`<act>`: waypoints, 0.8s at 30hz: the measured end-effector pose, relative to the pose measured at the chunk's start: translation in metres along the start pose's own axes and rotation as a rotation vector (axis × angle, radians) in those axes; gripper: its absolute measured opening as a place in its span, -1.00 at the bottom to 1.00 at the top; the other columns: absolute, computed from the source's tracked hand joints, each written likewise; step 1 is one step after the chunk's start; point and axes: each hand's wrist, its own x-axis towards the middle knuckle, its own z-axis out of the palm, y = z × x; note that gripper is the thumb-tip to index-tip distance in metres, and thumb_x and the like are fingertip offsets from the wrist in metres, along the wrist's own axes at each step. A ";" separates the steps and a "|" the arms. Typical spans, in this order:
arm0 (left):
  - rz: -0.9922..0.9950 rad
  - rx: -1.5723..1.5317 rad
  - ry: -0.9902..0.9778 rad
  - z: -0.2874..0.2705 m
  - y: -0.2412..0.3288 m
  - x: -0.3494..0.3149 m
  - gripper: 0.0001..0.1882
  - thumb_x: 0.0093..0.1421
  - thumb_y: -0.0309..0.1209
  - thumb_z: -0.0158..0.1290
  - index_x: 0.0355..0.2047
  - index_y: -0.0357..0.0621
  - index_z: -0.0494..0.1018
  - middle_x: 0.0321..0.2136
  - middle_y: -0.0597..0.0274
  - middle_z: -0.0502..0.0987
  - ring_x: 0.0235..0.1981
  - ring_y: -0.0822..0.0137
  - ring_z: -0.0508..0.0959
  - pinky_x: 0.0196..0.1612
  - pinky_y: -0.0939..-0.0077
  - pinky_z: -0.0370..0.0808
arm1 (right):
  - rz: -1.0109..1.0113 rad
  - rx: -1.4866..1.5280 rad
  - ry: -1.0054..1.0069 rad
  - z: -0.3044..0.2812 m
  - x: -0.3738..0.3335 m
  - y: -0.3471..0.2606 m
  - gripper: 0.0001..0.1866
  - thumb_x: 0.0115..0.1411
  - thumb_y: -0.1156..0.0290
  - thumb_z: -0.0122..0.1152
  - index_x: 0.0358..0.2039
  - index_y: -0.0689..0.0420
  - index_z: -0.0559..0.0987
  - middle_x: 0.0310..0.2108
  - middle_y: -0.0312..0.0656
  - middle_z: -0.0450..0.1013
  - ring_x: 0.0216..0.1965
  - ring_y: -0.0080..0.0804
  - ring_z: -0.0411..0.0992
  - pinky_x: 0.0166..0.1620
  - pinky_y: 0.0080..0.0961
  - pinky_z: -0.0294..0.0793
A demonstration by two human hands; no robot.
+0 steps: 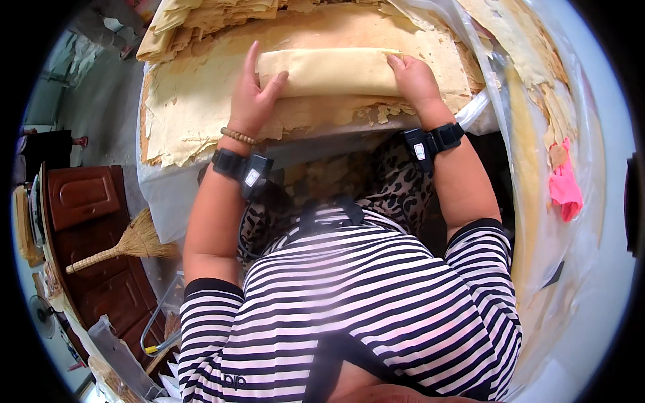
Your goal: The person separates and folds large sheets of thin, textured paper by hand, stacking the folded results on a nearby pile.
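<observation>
A folded, pale-yellow thin sheet (329,72) lies as a long flat strip across a wide pile of similar brittle sheets (191,111). My left hand (259,94) is at the strip's left end, fingers stretched along that edge and thumb resting on the near corner. At the right end, my right hand (416,79) has its thumb on top of the far corner, with the other fingers mostly hidden beneath or behind. Whether the strip is one sheet or several layers cannot be made out.
Torn sheets (191,23) are heaped at the far left. More flakes and clear plastic film (531,195) run down the right side, with a pink cloth (566,185) there. A straw broom (134,243) leans by a dark red wooden cabinet (84,195) at left.
</observation>
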 end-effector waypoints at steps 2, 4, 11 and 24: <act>-0.511 -0.090 -0.252 -0.011 0.021 -0.001 -0.27 0.32 -0.19 0.17 0.41 -0.02 0.14 -0.64 0.44 0.41 -0.64 0.49 0.36 -0.56 0.45 0.32 | -0.024 -0.092 0.024 0.000 0.001 -0.002 -0.47 0.33 -0.06 0.04 -0.19 0.19 0.67 -0.25 0.17 0.58 -0.16 0.18 0.53 -0.05 -0.09 0.50; -0.482 0.062 -0.240 -0.002 0.023 0.000 -0.30 0.32 -0.18 0.16 0.40 0.03 0.16 -0.63 0.37 0.45 -0.64 0.41 0.41 -0.55 0.39 0.36 | -0.004 -0.074 0.001 -0.002 -0.001 -0.007 -0.47 0.33 -0.06 0.03 -0.16 0.19 0.66 -0.22 0.17 0.58 -0.13 0.18 0.53 -0.02 -0.10 0.49; -0.335 0.893 -0.382 0.013 0.039 0.017 -0.36 0.30 -0.05 0.11 0.34 0.12 0.28 -0.10 0.15 0.60 -0.21 0.22 0.62 -0.27 0.28 0.56 | 0.047 -0.139 -0.097 0.005 0.017 0.000 -0.46 0.35 -0.02 0.01 -0.04 0.23 0.62 -0.06 0.19 0.54 -0.01 0.17 0.49 0.09 -0.13 0.45; 0.054 0.470 -0.800 0.050 0.080 0.024 -0.08 0.20 0.29 0.00 0.41 0.02 0.16 0.45 0.09 0.07 0.50 0.14 -0.06 0.51 0.17 -0.14 | -0.629 -0.220 0.495 0.002 -0.031 -0.066 -0.62 0.32 0.17 0.09 0.06 0.08 0.56 0.05 -0.02 0.51 0.07 -0.05 0.47 0.10 -0.15 0.43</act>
